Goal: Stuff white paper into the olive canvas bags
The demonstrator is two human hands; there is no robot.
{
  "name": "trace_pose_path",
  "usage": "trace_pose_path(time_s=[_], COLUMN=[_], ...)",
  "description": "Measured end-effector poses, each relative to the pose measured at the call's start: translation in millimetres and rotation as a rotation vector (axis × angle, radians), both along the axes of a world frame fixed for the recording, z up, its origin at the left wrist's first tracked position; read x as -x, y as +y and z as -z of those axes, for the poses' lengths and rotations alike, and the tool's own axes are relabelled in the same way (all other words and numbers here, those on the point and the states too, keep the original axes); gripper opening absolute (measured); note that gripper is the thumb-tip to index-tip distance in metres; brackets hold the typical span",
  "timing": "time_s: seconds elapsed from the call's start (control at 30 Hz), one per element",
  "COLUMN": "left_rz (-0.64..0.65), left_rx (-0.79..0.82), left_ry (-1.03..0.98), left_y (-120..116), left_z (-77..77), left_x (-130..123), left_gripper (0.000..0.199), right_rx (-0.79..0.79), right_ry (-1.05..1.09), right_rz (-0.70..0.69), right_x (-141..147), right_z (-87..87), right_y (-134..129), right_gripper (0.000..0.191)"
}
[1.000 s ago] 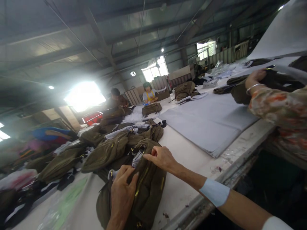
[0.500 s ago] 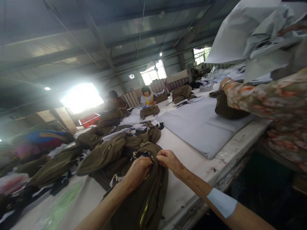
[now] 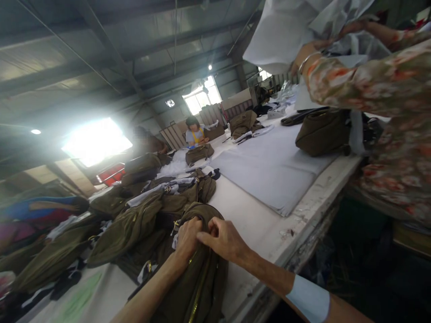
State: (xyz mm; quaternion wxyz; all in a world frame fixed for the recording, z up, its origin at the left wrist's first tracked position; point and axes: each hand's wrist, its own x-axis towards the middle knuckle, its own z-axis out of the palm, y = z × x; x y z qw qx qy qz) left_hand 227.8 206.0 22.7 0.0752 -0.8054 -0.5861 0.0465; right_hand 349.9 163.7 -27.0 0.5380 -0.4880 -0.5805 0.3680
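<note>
An olive-brown bag with gold-toothed zippers lies in front of me near the table's edge. My left hand is curled over the bag's upper part, gripping its fabric by the zipper opening. Right beside it, my right hand is closed, thumb and fingers brought together at the left hand's fingers. What sits in that pinch is hidden. A gold zipper pull and some white wrapping show just left of my left hand.
Several olive bags are heaped to the left. Grey-white sheets cover the table ahead. At right, a person in a floral sleeve lifts white sheeting above a brown bag. Other people work farther back.
My right hand has moved left over the bag, from its right edge to my left hand's fingers. The co-worker's arm at right has risen from the brown bag to the white sheeting.
</note>
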Motion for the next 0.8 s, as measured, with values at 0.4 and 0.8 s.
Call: trace_pose_path(time_s=[0.4,0.8], left_rz=[0.076,0.169], left_rx=[0.032,0.1], left_ry=[-0.881,-0.646], left_y=[-8.4,-8.0], left_z=[-4.6,14.2], left_x=[17.7,18.1], left_gripper=[0.021,0.017], right_rx=[0.015,-0.018], right_ry=[0.047,0.181], right_rz=[-0.07,-0.126], right_x=[3.6,-13.7], right_z=[0.6,9.4], right_y=[-7.0,1.2], right_gripper=[0.009,0.015])
